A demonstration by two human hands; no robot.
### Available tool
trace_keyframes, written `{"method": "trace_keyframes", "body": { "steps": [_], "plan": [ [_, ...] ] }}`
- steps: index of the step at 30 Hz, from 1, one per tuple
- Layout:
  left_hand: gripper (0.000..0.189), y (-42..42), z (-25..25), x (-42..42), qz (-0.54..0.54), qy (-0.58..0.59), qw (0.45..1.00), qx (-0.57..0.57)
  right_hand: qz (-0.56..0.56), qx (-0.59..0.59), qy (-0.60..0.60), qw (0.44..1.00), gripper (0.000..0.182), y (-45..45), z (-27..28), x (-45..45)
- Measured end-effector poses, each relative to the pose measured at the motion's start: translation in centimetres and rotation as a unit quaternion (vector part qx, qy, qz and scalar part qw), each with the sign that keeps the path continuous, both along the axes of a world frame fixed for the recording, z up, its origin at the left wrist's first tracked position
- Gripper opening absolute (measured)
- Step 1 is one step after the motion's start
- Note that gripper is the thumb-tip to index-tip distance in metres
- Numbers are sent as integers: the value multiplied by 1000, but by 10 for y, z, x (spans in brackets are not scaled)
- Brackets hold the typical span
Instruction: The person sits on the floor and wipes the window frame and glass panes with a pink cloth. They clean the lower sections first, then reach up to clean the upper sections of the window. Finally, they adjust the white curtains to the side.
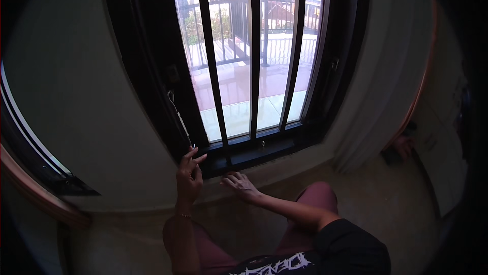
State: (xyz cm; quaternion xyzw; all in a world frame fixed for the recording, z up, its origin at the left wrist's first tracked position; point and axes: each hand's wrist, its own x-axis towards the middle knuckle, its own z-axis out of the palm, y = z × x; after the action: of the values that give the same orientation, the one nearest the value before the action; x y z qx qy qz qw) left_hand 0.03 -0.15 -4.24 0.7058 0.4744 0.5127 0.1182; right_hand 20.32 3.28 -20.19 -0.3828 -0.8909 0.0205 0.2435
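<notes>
My left hand (pixel 189 176) is raised at the lower left corner of a dark window frame (pixel 263 155), its fingers partly spread. A short, thin white piece (pixel 194 146) shows at its fingertips; whether the fingers grip it is unclear. Just above, a looped pale cord or strip (pixel 179 113) runs down the left side of the frame towards that hand. My right hand (pixel 240 186) lies at the frame's bottom edge with bent fingers, and anything under them is hidden. Vertical dark bars (pixel 253 54) cross the bright glass.
A small metal latch piece (pixel 263 144) sits on the bottom rail. Pale curtain cloth (pixel 396 65) hangs at the right. Another window's edge (pixel 34 130) and a curved reddish-brown trim (pixel 45 195) stand at the left. My bent knees (pixel 316 195) are close to the wall.
</notes>
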Motion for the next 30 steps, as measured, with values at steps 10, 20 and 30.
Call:
{"method": "trace_keyframes", "body": {
  "steps": [10, 20, 30],
  "plan": [
    [55, -4, -4, 39, 68, 116, 991, 14, 55, 50, 18, 997, 41, -12, 39, -34],
    [65, 22, -49, 48, 86, 167, 979, 73, 30, 43, -36, 998, 36, 10, 9, 27],
    [71, 21, -48, 66, 122, 162, 978, 53, -326, -65, -37, 942, 17, 27, 35, 203]
  ]
}}
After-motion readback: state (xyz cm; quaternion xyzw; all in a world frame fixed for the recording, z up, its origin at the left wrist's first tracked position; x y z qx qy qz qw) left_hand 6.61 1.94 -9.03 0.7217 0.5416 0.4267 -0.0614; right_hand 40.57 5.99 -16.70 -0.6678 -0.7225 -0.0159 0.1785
